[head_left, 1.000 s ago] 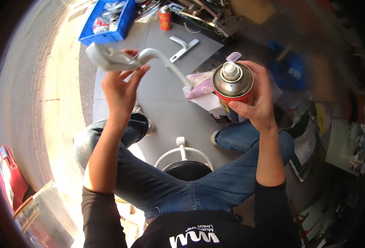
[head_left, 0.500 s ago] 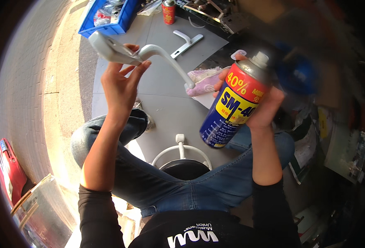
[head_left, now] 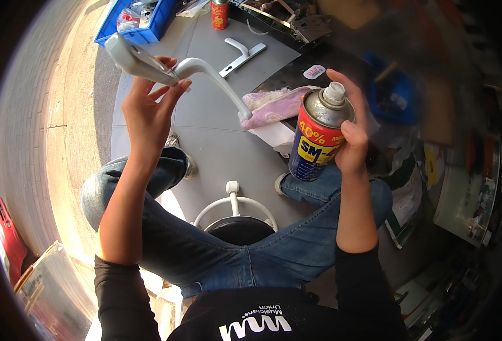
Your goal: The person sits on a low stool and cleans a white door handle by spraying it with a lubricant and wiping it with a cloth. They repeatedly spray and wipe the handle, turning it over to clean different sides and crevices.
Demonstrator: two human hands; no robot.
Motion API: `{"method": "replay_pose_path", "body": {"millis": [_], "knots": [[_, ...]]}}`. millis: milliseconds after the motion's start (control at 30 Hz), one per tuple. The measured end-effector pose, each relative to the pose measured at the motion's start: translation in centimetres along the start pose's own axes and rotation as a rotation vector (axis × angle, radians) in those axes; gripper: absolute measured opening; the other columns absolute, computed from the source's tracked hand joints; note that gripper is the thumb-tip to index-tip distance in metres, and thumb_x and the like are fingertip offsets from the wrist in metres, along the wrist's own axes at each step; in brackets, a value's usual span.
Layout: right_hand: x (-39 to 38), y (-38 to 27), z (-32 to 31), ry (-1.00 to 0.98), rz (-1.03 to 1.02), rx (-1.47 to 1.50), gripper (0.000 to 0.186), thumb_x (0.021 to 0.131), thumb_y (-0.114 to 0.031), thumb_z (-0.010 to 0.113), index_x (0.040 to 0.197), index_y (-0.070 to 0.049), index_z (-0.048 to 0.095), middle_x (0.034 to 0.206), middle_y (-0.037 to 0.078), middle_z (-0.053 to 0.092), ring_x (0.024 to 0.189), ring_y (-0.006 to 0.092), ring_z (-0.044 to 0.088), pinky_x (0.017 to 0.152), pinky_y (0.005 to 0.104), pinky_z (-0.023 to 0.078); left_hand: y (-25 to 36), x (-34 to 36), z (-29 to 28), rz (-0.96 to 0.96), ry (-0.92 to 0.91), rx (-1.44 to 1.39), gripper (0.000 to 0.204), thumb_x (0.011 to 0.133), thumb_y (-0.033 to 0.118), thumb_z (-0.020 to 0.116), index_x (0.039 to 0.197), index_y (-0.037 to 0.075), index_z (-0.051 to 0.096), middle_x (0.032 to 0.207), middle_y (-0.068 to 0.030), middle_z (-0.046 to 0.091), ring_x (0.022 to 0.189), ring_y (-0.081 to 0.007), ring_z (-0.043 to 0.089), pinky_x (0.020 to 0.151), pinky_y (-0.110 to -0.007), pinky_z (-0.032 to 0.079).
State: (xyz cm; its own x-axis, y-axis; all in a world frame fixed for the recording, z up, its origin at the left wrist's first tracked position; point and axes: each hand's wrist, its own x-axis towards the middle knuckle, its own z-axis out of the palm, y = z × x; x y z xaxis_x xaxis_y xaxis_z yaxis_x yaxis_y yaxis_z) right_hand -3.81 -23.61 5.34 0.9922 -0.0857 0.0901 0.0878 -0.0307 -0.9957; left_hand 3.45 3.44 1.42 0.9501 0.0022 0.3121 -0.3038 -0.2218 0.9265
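Note:
My left hand (head_left: pixel 151 108) holds a white door handle (head_left: pixel 137 59) by its plate; its curved lever reaches down to the right, its end over the pink cloth (head_left: pixel 273 105), contact unclear. My right hand (head_left: pixel 350 142) is wrapped round a blue, red and yellow spray can (head_left: pixel 314 145) with a white nozzle on its silver top, held upright or slightly tilted. Another white handle (head_left: pixel 242 57) lies on the grey surface ahead.
A blue crate (head_left: pixel 127 33) of bagged parts and a red can (head_left: pixel 219 17) stand ahead. Metal parts (head_left: pixel 299 25) and a blue bin (head_left: pixel 390 91) are toward the right. A stool (head_left: pixel 239 230) is between my legs; a pavement (head_left: pixel 32 131) runs along the left.
The spray can has turned from top-toward-me to tilted with its label showing, then slightly back upright. My left hand and the handle have shifted up and left in the view.

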Motion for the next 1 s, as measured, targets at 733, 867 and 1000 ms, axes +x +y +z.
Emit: {"method": "replay_pose_path", "body": {"millis": [733,867,1000], "knots": [[0.1,2.9,5.5,-0.086,0.396,0.317,0.025,0.087,-0.031,0.06,0.088,-0.007,0.059,0.078,0.0,0.06,0.072,0.0041,0.056,0.067,0.0181,0.045,0.5,-2.7,3.0,0.793,-0.01,0.562,0.03,0.061,0.015,0.073,0.09,0.019,0.069,0.081,-0.0007,0.057,0.086,-0.0197,0.063,0.072,-0.031,0.053],[0.3,2.9,5.2,-0.113,0.473,0.379,0.03,0.088,-0.035,0.051,0.094,-0.005,0.055,0.082,0.004,0.061,0.073,0.0092,0.059,0.068,0.022,0.047,1.5,-2.9,3.1,0.863,-0.091,0.592,0.027,0.067,0.016,0.068,0.093,0.021,0.069,0.084,-0.0015,0.058,0.086,-0.0192,0.062,0.076,-0.033,0.052],[0.6,4.3,2.9,-0.388,0.411,0.679,0.06,0.081,-0.058,0.043,0.106,-0.004,0.044,0.082,0.018,0.06,0.075,0.0261,0.061,0.073,0.0329,0.049,2.3,-3.1,3.3,0.9,-0.131,0.58,0.035,0.062,0.017,0.073,0.096,0.018,0.069,0.084,-0.0043,0.058,0.088,-0.0213,0.062,0.074,-0.033,0.053]]}}
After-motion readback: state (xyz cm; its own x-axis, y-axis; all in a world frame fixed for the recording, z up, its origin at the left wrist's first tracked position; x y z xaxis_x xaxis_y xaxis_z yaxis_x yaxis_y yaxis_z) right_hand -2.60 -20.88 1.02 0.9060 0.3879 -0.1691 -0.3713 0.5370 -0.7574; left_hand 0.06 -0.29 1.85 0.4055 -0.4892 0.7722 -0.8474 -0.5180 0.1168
